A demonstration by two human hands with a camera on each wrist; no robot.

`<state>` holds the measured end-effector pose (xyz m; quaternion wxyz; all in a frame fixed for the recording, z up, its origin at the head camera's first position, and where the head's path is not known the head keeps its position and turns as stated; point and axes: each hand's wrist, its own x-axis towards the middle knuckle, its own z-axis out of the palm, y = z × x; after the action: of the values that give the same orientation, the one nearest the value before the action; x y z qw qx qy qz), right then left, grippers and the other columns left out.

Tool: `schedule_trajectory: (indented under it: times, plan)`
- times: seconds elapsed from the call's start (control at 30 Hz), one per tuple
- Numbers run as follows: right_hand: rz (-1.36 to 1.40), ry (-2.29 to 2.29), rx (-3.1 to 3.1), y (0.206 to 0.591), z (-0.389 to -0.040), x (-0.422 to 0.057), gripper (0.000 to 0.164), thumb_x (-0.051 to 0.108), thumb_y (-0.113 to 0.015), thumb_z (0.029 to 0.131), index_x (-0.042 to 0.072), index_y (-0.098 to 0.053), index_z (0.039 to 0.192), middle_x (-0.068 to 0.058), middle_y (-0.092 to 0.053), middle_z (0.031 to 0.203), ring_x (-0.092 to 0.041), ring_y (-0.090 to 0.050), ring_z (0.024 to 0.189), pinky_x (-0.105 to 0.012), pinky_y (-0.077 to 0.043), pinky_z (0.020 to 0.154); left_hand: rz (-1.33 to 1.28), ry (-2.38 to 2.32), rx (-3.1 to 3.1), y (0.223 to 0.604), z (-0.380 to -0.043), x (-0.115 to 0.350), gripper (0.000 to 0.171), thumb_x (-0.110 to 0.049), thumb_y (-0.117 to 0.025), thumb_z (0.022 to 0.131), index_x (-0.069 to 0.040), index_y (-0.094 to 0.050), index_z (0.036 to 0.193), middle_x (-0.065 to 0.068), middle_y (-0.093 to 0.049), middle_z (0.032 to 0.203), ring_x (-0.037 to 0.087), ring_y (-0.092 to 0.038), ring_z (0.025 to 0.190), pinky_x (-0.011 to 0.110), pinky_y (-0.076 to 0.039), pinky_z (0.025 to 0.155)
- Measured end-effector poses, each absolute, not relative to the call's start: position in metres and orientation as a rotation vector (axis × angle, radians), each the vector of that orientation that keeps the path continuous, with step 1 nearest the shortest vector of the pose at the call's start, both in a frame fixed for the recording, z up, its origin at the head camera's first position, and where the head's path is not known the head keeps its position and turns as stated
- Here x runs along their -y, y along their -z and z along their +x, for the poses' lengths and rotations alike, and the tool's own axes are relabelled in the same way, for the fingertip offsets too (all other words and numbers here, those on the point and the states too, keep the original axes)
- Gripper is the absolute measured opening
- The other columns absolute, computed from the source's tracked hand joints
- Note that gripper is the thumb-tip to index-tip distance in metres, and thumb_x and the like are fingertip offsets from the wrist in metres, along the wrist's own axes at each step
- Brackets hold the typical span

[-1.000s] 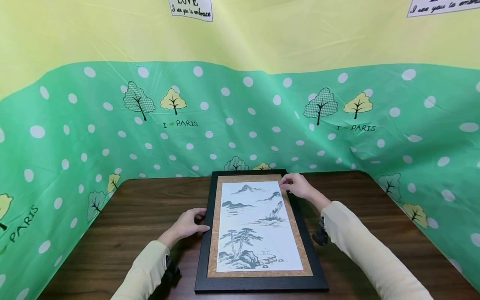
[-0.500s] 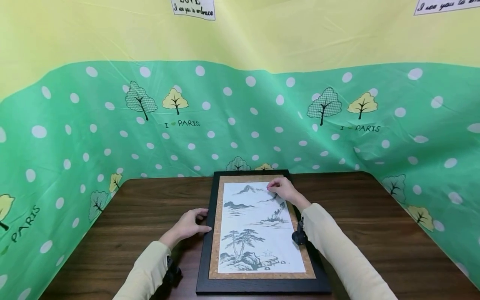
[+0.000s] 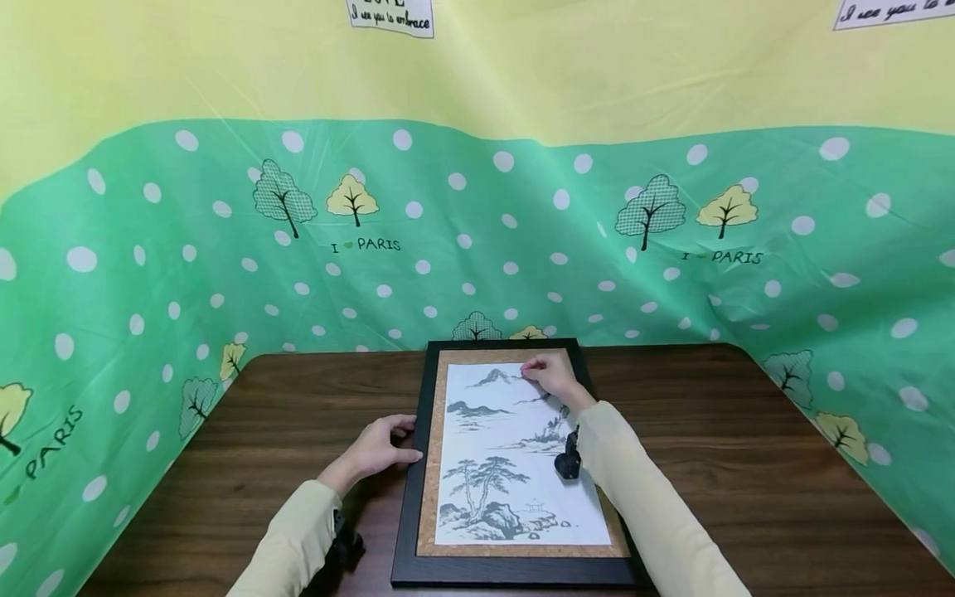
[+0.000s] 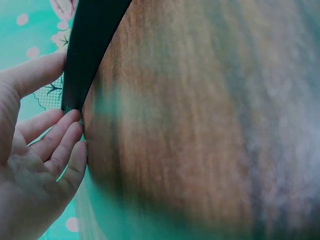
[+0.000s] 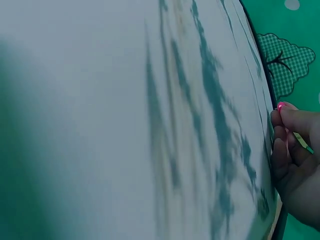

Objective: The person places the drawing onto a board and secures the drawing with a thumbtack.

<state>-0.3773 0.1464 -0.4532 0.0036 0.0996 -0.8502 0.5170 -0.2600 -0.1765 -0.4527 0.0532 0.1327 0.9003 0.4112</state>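
Note:
A black-framed cork board (image 3: 522, 568) lies on the table, and a white sheet with an ink landscape (image 3: 477, 431) lies over its cork. My left hand (image 3: 376, 445) is at the frame's left side, with thumb and fingertips against the black edge; the left wrist view shows the fingers (image 4: 62, 145) only slightly bent there. Over the upper part of the sheet, my right hand (image 3: 554, 377) pinches a small pink push pin (image 5: 281, 105) between thumb and forefinger. The pin's point is hidden by the fingertips.
The dark wooden table (image 3: 298, 390) extends on both sides of the board. Behind it hangs a green and yellow printed cloth (image 3: 448, 224), close to the table's far edge and the top of the frame.
My right hand has moved left from the sheet's upper right edge to its upper middle, the pink pin now showing in its fingers. The left hand stays at the frame's edge.

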Motion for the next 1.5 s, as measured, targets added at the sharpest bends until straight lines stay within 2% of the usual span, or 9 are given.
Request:
schedule_trajectory:
  times: [0.13,0.23,0.5,0.77,1.0,1.2,1.5]
  plan:
    - [0.226,-1.560,2.690,0.456,-0.385,-0.134,0.009,0.011,-0.064,0.084,0.005,-0.070,0.087,-0.010,-0.065,0.088,-0.022,-0.057,0.079,-0.032,-0.045,0.068,0.393,-1.257,-2.743,0.453,-0.261,0.178,0.060,-0.018,-0.076,0.073,0.001,-0.052,0.124,0.009,-0.058,0.113,0.024,-0.053,0.101,0.041,-0.044,0.084]
    - [0.109,-1.527,2.727,0.453,-0.385,-0.124,0.011,0.009,-0.063,0.085,0.004,-0.070,0.090,-0.011,-0.065,0.093,-0.024,-0.058,0.086,-0.035,-0.045,0.076,0.387,-1.262,-2.740,0.453,-0.260,0.179,0.060,-0.018,-0.076,0.072,0.000,-0.052,0.125,0.009,-0.058,0.113,0.024,-0.053,0.101,0.040,-0.044,0.084]
    - [0.086,-1.449,2.777,0.448,-0.386,-0.109,0.015,0.012,-0.061,0.087,0.002,-0.070,0.093,-0.011,-0.066,0.094,-0.024,-0.058,0.087,-0.032,-0.046,0.073,0.403,-1.280,-2.740,0.455,-0.260,0.178,0.061,-0.018,-0.077,0.072,0.001,-0.052,0.124,0.010,-0.058,0.113,0.025,-0.052,0.100,0.041,-0.044,0.084]
    - [-0.098,-1.382,2.856,0.447,-0.393,-0.105,0.018,0.016,-0.061,0.086,0.003,-0.072,0.089,-0.011,-0.066,0.098,-0.024,-0.059,0.085,-0.033,-0.045,0.071,0.422,-1.299,-2.728,0.459,-0.261,0.178,0.060,-0.019,-0.076,0.073,0.001,-0.052,0.124,0.009,-0.058,0.113,0.025,-0.052,0.100,0.041,-0.043,0.085]
    - [-0.120,-1.269,2.864,0.443,-0.391,-0.099,0.018,0.018,-0.061,0.086,0.005,-0.073,0.089,-0.011,-0.067,0.095,-0.024,-0.060,0.083,-0.037,-0.047,0.072,0.400,-1.319,-2.722,0.459,-0.263,0.179,0.060,-0.019,-0.076,0.073,-0.001,-0.052,0.124,0.008,-0.058,0.112,0.024,-0.052,0.101,0.041,-0.043,0.086]
    - [-0.133,-1.218,2.867,0.440,-0.390,-0.100,0.016,0.018,-0.063,0.084,0.005,-0.072,0.083,-0.010,-0.067,0.092,-0.024,-0.059,0.078,-0.036,-0.047,0.067,0.408,-1.340,-2.709,0.459,-0.263,0.178,0.059,-0.018,-0.076,0.073,0.000,-0.052,0.124,0.009,-0.059,0.111,0.024,-0.052,0.101,0.041,-0.042,0.086]
    - [0.112,-1.500,2.772,0.434,-0.386,-0.119,0.020,0.009,-0.057,0.089,-0.004,-0.065,0.101,-0.017,-0.061,0.100,-0.022,-0.055,0.078,-0.028,-0.044,0.062,0.413,-1.347,-2.713,0.458,-0.262,0.178,0.059,-0.016,-0.076,0.072,0.002,-0.053,0.123,0.009,-0.059,0.111,0.025,-0.052,0.100,0.041,-0.042,0.086]
